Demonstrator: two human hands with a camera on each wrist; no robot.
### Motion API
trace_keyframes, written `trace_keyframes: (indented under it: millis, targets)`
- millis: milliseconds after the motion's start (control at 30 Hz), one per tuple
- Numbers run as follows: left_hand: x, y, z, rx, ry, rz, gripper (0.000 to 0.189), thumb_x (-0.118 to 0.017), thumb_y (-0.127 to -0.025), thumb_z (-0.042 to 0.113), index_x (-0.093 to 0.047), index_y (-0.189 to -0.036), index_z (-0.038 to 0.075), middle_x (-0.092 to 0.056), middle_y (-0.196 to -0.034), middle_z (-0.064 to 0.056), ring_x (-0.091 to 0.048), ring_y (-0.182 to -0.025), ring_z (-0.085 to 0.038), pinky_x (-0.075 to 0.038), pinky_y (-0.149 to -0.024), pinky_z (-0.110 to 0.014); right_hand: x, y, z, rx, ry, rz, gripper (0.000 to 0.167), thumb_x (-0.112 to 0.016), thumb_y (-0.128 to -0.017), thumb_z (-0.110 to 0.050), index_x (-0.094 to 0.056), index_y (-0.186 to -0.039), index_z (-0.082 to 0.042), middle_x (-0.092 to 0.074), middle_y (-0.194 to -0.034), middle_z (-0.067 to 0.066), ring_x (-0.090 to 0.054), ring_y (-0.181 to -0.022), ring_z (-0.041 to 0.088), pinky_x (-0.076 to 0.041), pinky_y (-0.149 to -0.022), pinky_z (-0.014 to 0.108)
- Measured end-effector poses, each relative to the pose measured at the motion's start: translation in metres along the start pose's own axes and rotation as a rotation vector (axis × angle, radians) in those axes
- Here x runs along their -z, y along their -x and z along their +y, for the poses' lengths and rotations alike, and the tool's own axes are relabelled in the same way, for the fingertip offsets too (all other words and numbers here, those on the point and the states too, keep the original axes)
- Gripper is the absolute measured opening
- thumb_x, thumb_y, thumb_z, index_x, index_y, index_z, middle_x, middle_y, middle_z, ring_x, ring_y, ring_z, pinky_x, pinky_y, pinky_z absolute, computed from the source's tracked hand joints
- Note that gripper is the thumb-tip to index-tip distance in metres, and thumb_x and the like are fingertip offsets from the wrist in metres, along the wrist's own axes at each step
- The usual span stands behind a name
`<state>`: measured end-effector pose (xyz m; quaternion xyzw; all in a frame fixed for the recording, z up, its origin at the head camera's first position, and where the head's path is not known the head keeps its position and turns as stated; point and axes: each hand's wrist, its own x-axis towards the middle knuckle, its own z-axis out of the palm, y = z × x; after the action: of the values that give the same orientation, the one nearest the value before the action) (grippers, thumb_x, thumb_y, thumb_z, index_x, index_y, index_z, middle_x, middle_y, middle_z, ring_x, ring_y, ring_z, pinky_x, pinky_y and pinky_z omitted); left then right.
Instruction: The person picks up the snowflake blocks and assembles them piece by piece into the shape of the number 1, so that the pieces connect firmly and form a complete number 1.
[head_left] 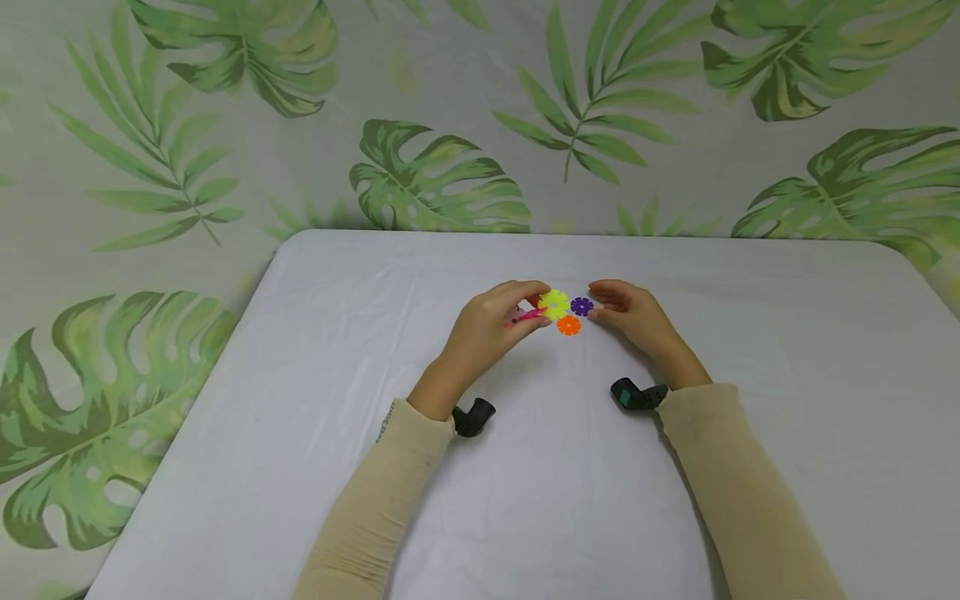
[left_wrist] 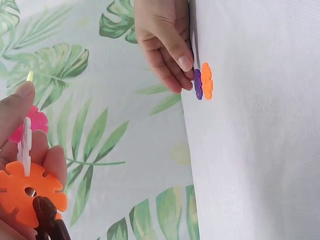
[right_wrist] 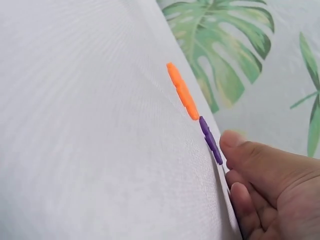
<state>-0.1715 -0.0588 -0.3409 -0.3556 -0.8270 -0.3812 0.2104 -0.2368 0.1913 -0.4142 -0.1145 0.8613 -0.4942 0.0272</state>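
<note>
My left hand [head_left: 487, 321] pinches a small chain of slotted plastic snowflake discs. Its pieces include a yellow disc [head_left: 553, 304], a pink disc [left_wrist: 40, 120], a white disc [left_wrist: 25, 147], an orange disc [left_wrist: 32, 192] and a black piece [left_wrist: 47, 215]. To the right, my right hand [head_left: 630, 317] has its thumb and fingers loosely bent and apart, holding nothing. Its thumb tip is right beside a purple disc [right_wrist: 210, 140] that lies on the table. A loose orange disc [right_wrist: 183, 92] lies flat next to the purple one.
A white cloth covers the table [head_left: 540, 483], whose far edge runs just beyond the hands. Behind it hangs a leaf-print backdrop [head_left: 442, 175]. Each wrist carries a black camera mount, the left mount [head_left: 474, 417] and the right mount [head_left: 637, 394].
</note>
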Motion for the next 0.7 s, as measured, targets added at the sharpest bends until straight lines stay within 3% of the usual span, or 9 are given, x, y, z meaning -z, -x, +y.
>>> trace_keyframes:
  millis: [533, 700]
  targets:
    - [-0.0012, 0.001, -0.0017, -0.014, 0.001, 0.004, 0.036, -0.073, -0.076, 0.017, -0.062, -0.107, 0.004, -0.063, -0.095, -0.003, -0.057, -0.086, -0.011, -0.042, -0.078, -0.014, -0.0056, -0.0054, -0.0053, 0.004, 0.167, -0.042, 0.034, -0.063, -0.085, -0.017, -0.058, -0.117, -0.004, -0.049, -0.117, 0.015, -0.044, -0.107, 0.03, -0.036, -0.091, 0.045]
    - [-0.0013, 0.001, -0.0022, -0.008, -0.005, 0.0, 0.037, -0.073, -0.076, 0.018, -0.062, -0.108, 0.004, -0.063, -0.096, -0.003, -0.057, -0.087, -0.011, -0.043, -0.077, -0.014, -0.0069, -0.005, -0.0061, -0.013, 0.148, -0.014, 0.033, -0.066, -0.083, -0.018, -0.054, -0.111, -0.003, -0.051, -0.101, 0.015, -0.045, -0.091, 0.028, -0.038, -0.079, 0.038]
